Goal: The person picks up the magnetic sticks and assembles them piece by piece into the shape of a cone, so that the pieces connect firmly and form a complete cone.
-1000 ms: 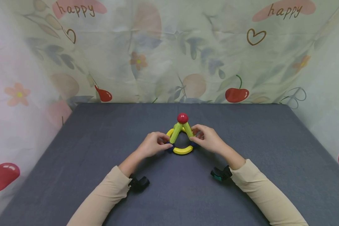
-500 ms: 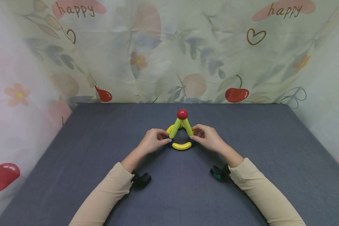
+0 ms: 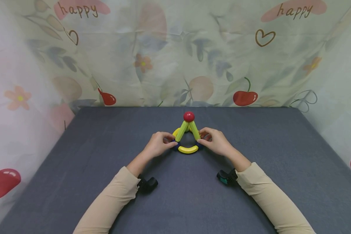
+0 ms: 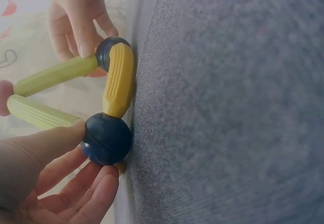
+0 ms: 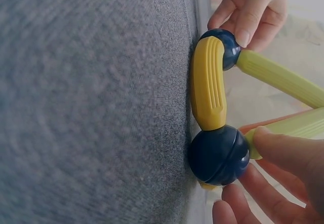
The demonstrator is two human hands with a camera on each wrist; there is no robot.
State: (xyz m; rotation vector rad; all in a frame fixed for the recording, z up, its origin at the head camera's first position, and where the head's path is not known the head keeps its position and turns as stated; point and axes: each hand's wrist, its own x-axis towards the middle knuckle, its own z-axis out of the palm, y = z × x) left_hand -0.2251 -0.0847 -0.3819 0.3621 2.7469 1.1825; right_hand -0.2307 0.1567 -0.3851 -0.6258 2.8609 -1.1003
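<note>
A toy frame of balls and sticks stands on the table, with a red ball (image 3: 188, 116) at its peak. Light-green sticks (image 3: 181, 131) slope down from that ball to dark blue balls at the base. Yellow curved pieces (image 3: 188, 149) join the base into a ring. My left hand (image 3: 159, 143) pinches the left blue ball (image 4: 106, 139), its thumb at the green stick's lower end. On the opposite side my right hand (image 3: 216, 141) pinches the right blue ball (image 5: 218, 155) between thumb and fingers. The ring's far side is partly hidden behind the sticks.
A dark grey cloth (image 3: 181, 201) covers the table. Behind its far edge hangs a printed curtain (image 3: 175, 65), with pale cloth on both sides. Black wrist cameras sit on the left wrist (image 3: 147, 184) and the right wrist (image 3: 226, 177).
The toy frame has slid a little away from me, toward the table's far edge, with both hands keeping hold of it. The movement is smaller over the last half second.
</note>
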